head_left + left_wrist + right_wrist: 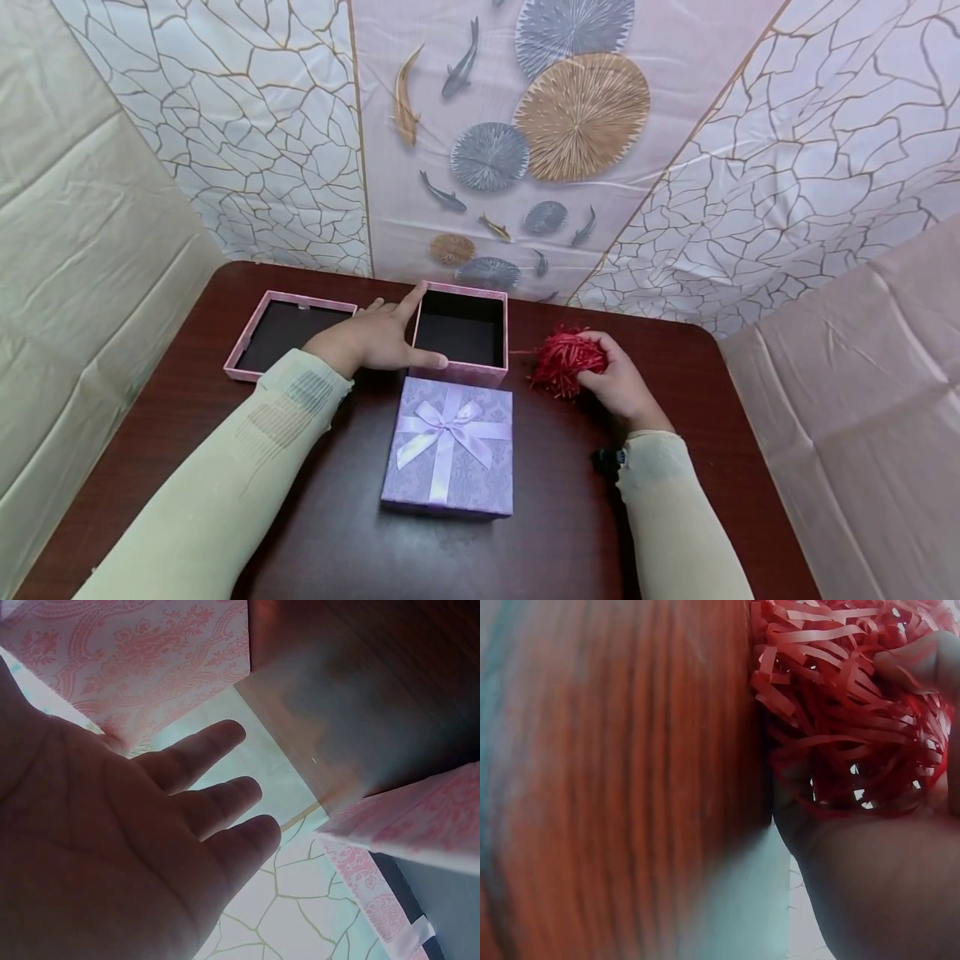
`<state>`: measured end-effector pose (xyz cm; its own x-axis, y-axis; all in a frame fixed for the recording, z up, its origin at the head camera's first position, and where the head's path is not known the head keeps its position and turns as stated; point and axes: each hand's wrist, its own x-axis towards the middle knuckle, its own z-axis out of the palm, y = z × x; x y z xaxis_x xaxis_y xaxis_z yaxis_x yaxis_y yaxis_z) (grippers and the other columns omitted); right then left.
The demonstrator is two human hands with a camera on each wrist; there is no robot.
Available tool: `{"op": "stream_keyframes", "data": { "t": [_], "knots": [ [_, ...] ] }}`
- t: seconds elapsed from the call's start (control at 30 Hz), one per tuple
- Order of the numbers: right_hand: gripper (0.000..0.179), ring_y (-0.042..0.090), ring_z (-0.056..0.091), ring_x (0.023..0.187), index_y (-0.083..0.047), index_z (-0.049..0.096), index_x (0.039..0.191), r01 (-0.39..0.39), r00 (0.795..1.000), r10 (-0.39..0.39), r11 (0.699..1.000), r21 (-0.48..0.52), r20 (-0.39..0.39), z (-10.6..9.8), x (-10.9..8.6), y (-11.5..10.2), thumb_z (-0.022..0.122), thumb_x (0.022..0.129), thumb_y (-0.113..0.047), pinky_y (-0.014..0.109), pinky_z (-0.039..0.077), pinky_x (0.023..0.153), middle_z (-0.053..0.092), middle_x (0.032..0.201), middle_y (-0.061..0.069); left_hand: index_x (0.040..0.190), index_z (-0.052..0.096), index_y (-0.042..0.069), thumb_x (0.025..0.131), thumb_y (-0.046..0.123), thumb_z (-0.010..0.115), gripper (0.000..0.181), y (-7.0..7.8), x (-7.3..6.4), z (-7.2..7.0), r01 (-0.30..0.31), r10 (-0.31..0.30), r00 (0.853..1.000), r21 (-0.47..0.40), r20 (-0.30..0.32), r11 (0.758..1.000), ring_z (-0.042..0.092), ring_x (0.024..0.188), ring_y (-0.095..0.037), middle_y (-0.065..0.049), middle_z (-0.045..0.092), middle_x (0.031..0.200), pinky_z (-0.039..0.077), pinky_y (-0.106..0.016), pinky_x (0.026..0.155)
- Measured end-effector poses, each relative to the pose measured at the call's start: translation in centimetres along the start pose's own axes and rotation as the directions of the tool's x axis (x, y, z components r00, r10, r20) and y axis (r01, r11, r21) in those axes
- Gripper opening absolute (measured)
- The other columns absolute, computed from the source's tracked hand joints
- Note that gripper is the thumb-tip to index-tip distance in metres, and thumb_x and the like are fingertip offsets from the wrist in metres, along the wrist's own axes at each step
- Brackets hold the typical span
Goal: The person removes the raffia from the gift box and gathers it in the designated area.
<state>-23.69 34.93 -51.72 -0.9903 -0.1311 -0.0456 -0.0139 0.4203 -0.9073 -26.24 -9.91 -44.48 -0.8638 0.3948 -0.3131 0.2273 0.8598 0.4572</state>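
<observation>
An open pink patterned box with a black inside stands at the back middle of the table. Beside it, my left hand spreads across its left side, the thumb at the front rim and the forefinger at the back corner. In the left wrist view the other three fingers extend loosely, apart from the box's patterned wall. My right hand grips a bundle of red shredded paper right of the box, just at the tabletop. The right wrist view shows its crinkled strips between the fingers and thumb.
A shallow pink box lid lies inside-up at the left, near the left hand. In front of the pink box sits a closed lavender gift box with a ribbon bow. The dark wooden table meets draped cloth behind and on both sides.
</observation>
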Motion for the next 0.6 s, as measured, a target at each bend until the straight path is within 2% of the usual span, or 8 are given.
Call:
{"op": "stream_keyframes", "data": {
  "t": [0.4, 0.6],
  "knots": [
    [0.068, 0.022, 0.061, 0.119, -0.013, 0.054, 0.158, -0.021, 0.999, 0.024, 0.998, -0.052, 0.046, 0.13, 0.22, -0.28, 0.073, 0.095, 0.005, 0.021, 0.056, 0.093, 0.062, 0.15, 0.02, 0.181, -0.013, 0.036, 0.081, 0.096, 0.071, 0.144, 0.02, -0.01, 0.01, 0.005, -0.005, 1.0, -0.015, -0.006, 1.0, 0.016, 0.172, -0.055, -0.023, 0.028, 0.185, 0.014, -0.079, 0.135],
    [0.069, 0.03, 0.061, 0.128, -0.018, 0.055, 0.159, -0.018, 0.997, 0.028, 0.99, -0.137, 0.068, -0.11, 0.46, -0.04, 0.08, 0.096, -0.003, 0.026, 0.054, 0.102, 0.064, 0.151, 0.018, 0.18, -0.014, 0.038, 0.081, 0.096, 0.071, 0.143, -0.05, 0.04, 0.12, 0.009, -0.009, 1.0, -0.026, -0.004, 1.0, 0.016, 0.172, -0.056, -0.019, 0.028, 0.185, 0.014, -0.079, 0.136]
  ]
}}
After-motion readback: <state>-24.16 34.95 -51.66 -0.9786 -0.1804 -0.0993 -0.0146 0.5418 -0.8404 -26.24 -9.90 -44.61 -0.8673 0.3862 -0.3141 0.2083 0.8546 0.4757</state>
